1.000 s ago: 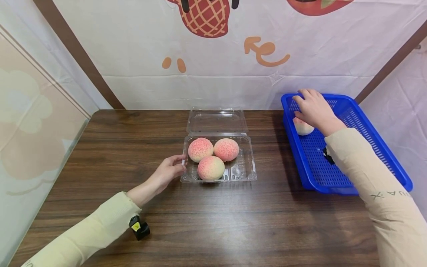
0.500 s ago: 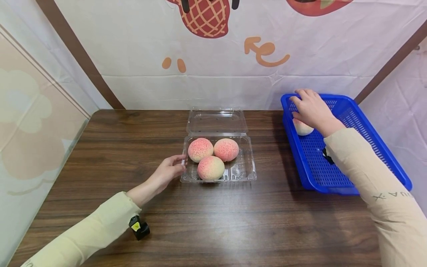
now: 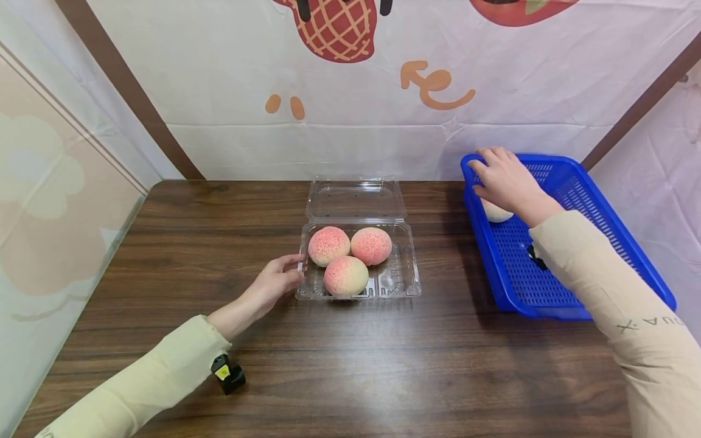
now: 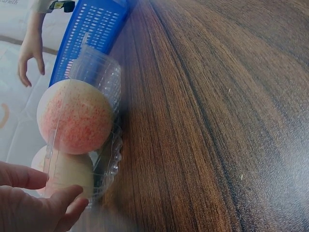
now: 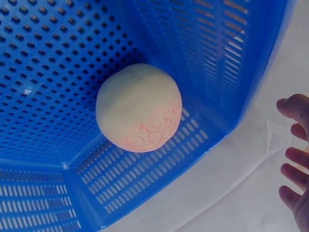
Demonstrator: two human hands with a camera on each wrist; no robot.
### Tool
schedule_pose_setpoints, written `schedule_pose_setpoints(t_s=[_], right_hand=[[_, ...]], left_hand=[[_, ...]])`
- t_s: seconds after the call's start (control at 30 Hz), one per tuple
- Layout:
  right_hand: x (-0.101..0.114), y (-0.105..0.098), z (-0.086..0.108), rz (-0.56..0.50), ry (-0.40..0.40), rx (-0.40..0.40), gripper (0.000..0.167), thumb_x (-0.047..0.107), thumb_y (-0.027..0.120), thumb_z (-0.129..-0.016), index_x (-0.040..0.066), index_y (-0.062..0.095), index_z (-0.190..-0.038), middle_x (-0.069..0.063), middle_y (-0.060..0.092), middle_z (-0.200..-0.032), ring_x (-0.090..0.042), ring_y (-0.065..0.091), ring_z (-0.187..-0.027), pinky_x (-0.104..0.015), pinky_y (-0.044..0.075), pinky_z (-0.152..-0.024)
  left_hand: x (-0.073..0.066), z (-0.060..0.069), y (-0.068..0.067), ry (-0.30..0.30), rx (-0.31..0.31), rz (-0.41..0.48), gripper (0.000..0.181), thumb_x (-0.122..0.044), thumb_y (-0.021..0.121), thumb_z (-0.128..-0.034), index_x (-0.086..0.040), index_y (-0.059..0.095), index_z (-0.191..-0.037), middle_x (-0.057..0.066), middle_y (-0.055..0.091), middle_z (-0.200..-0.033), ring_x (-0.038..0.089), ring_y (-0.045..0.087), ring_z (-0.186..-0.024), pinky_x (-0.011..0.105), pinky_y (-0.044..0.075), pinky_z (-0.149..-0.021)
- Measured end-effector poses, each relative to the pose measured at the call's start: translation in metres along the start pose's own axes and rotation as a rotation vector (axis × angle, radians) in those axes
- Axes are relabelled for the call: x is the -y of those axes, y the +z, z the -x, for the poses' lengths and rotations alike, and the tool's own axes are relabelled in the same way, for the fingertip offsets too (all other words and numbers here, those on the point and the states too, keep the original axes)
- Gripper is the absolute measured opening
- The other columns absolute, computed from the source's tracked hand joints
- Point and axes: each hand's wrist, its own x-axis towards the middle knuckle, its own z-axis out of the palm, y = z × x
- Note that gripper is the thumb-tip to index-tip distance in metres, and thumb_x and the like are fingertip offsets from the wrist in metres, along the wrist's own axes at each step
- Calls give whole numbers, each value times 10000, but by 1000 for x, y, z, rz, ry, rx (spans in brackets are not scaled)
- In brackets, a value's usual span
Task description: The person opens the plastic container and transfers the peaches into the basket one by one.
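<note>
Three pink-and-cream peaches (image 3: pixel 346 276) sit in a clear plastic clamshell box (image 3: pixel 398 267), whose lid (image 3: pixel 356 201) is folded back. At the box's left side, my left hand (image 3: pixel 268 286) touches the wall with loosely extended fingers; the left wrist view shows its fingertips (image 4: pixel 72 191) at the rim. My right hand (image 3: pixel 506 182) hovers over the far left corner of the blue basket (image 3: pixel 495 274), fingers spread and holding nothing. Under it a similar peach (image 5: pixel 140 108) lies in that corner, partly hidden by the hand in the head view.
The brown wood-grain table (image 3: pixel 350 371) bears the box in the middle and the basket at the right. A printed white cloth (image 3: pixel 230 146) hangs behind the table. Black camera mounts sit on both wrists.
My right hand has drifted slightly left over the basket corner, covering more of the peach there. The left hand, the box and its peaches have not visibly moved.
</note>
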Motion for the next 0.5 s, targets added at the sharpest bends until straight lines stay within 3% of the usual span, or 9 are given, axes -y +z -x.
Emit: schedule_pose_setpoints(t_s=[0.5], right_hand=[[12,-3,-4,46,-72,-30,462,133,722,-756,-89,551,-1124,-292,453,-1214,-449,396,-1123,-558,339,-954]], left_hand=[[0,0,0,-7,-1,-10,468,43,377,-878,186,266,-1310,326,397,-1254,288,440,-1103,397,378,-992]])
